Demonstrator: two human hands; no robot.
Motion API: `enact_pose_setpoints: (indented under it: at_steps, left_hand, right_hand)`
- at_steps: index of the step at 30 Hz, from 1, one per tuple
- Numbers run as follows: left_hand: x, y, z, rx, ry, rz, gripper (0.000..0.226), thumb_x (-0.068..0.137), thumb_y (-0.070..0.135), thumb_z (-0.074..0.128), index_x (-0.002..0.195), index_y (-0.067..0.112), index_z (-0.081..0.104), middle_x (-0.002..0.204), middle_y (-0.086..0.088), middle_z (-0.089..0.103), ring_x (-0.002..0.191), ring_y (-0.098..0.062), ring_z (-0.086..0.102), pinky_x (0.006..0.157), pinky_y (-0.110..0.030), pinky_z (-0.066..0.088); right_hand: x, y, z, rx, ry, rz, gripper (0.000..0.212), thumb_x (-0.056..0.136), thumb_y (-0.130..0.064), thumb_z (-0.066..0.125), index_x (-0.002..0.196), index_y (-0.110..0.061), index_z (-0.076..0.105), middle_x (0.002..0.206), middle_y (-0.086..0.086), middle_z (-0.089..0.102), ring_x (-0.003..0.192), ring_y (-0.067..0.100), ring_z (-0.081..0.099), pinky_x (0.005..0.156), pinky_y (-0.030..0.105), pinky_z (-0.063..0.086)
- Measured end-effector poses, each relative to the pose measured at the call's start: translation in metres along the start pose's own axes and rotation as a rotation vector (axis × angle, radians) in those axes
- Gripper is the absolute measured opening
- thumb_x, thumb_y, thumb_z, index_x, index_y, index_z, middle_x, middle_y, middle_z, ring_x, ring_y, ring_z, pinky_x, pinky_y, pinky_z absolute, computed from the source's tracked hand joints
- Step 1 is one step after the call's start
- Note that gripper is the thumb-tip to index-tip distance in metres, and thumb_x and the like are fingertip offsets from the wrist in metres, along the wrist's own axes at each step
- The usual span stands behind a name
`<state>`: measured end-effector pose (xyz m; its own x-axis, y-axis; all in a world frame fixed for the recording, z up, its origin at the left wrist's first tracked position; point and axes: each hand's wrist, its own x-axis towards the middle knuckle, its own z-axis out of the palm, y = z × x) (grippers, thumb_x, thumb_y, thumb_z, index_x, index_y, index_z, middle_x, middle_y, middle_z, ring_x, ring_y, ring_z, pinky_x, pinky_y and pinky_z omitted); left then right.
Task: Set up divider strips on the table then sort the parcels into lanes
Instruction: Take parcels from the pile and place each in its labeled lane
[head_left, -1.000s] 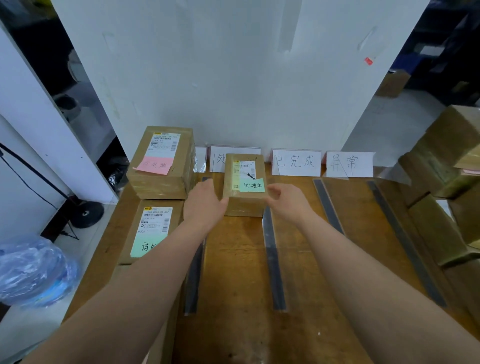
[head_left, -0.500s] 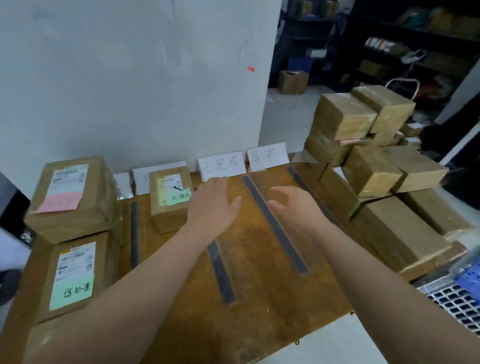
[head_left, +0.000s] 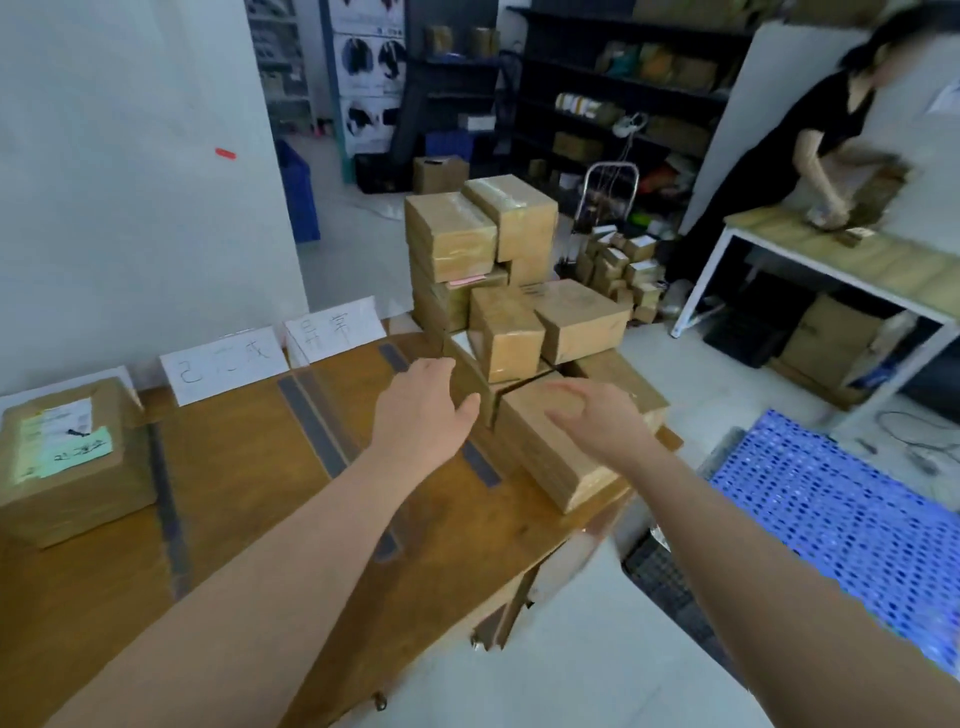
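My left hand and my right hand are both open and empty, stretched toward a stack of brown cardboard parcels at the right end of the wooden table. The right hand hovers over the nearest low parcel. Dark divider strips run across the tabletop, forming lanes. A parcel with a green note sits in a lane at the left. White paper lane signs stand along the table's back edge.
A white wall panel rises behind the table. A blue perforated crate lies on the floor to the right. Another person in black works at a white-framed table. Dark shelves and small boxes fill the background.
My hands let go of the green-note parcel, left it in its lane, and swung right toward the parcel stack. The view turned right with them.
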<state>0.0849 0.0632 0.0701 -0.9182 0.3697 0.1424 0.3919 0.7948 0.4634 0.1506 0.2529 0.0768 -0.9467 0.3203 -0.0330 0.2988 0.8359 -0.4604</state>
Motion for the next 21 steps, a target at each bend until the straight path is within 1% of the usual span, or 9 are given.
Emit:
enact_pose_setpoints:
  at_steps: [1,2,4,6,10,13,17,18,21]
  left_hand:
    - [0.005,0.014,0.009,-0.011,-0.002,0.002,0.057,0.097,0.047,0.053,0.146,0.019,0.042,0.146,-0.004,0.048,0.129,-0.025,0.051,0.1,-0.039,0.046]
    - [0.01,0.027,0.016,-0.024,-0.001,0.007,0.056,0.097,0.045,0.053,0.145,0.017,0.043,0.145,-0.005,0.05,0.128,-0.026,0.052,0.099,-0.039,0.046]
    - [0.022,0.052,0.03,-0.06,-0.016,0.0,0.052,0.097,0.042,0.054,0.141,0.015,0.047,0.139,-0.006,0.053,0.124,-0.024,0.054,0.095,-0.035,0.047]
    - [0.033,0.068,0.04,-0.112,-0.037,-0.016,0.052,0.097,0.04,0.056,0.141,0.014,0.047,0.136,-0.006,0.054,0.12,-0.022,0.055,0.091,-0.029,0.044]
    - [0.069,0.096,0.06,-0.196,-0.068,-0.037,0.053,0.097,0.04,0.055,0.143,0.014,0.045,0.135,-0.006,0.056,0.12,-0.022,0.056,0.091,-0.029,0.046]
    - [0.101,0.115,0.074,-0.252,-0.086,-0.059,0.05,0.098,0.035,0.056,0.14,0.01,0.046,0.135,-0.006,0.056,0.122,-0.022,0.055,0.087,-0.026,0.044]
    - [0.145,0.134,0.093,-0.321,-0.128,-0.098,0.059,0.099,0.032,0.054,0.15,0.01,0.033,0.151,-0.007,0.043,0.138,-0.023,0.042,0.107,-0.034,0.039]
    - [0.154,0.137,0.098,-0.331,-0.142,-0.114,0.058,0.1,0.032,0.053,0.15,0.009,0.033,0.151,-0.008,0.042,0.138,-0.023,0.042,0.107,-0.034,0.038]
    - [0.182,0.143,0.116,-0.378,-0.199,-0.166,0.05,0.101,0.028,0.051,0.145,0.009,0.038,0.146,-0.01,0.048,0.131,-0.026,0.049,0.098,-0.031,0.043]
  right_hand:
    - [0.004,0.015,-0.008,-0.002,0.007,0.021,0.044,0.096,-0.034,0.055,0.138,-0.022,0.053,0.132,0.003,0.06,0.105,0.021,0.06,0.081,0.026,0.043]
    - [0.007,0.029,-0.016,0.001,0.018,0.036,0.045,0.096,-0.035,0.055,0.139,-0.022,0.052,0.133,0.003,0.059,0.106,0.02,0.059,0.083,0.027,0.044]
    - [0.015,0.055,-0.03,0.015,0.036,0.048,0.044,0.097,-0.034,0.055,0.139,-0.021,0.052,0.135,0.001,0.058,0.117,0.019,0.056,0.092,0.028,0.043]
    - [0.025,0.073,-0.038,0.041,0.039,0.062,0.04,0.097,-0.033,0.054,0.136,-0.021,0.055,0.131,0.001,0.061,0.117,0.02,0.057,0.091,0.027,0.043]
    - [0.057,0.105,-0.048,0.133,0.074,0.129,0.038,0.096,-0.034,0.054,0.132,-0.022,0.059,0.133,0.001,0.061,0.118,0.02,0.057,0.098,0.033,0.044]
    - [0.084,0.123,-0.056,0.179,0.1,0.132,0.036,0.097,-0.031,0.054,0.13,-0.018,0.06,0.131,0.002,0.061,0.119,0.02,0.057,0.097,0.03,0.042]
    - [0.122,0.144,-0.066,0.208,0.121,0.165,0.041,0.097,-0.033,0.053,0.134,-0.016,0.056,0.135,0.003,0.058,0.123,0.019,0.054,0.102,0.031,0.04]
    - [0.132,0.149,-0.067,0.211,0.118,0.175,0.042,0.097,-0.034,0.053,0.135,-0.015,0.056,0.136,0.004,0.058,0.124,0.019,0.054,0.102,0.031,0.04]
    - [0.159,0.163,-0.073,0.224,0.112,0.196,0.044,0.097,-0.035,0.053,0.136,-0.014,0.054,0.137,0.004,0.057,0.124,0.02,0.053,0.1,0.03,0.04]
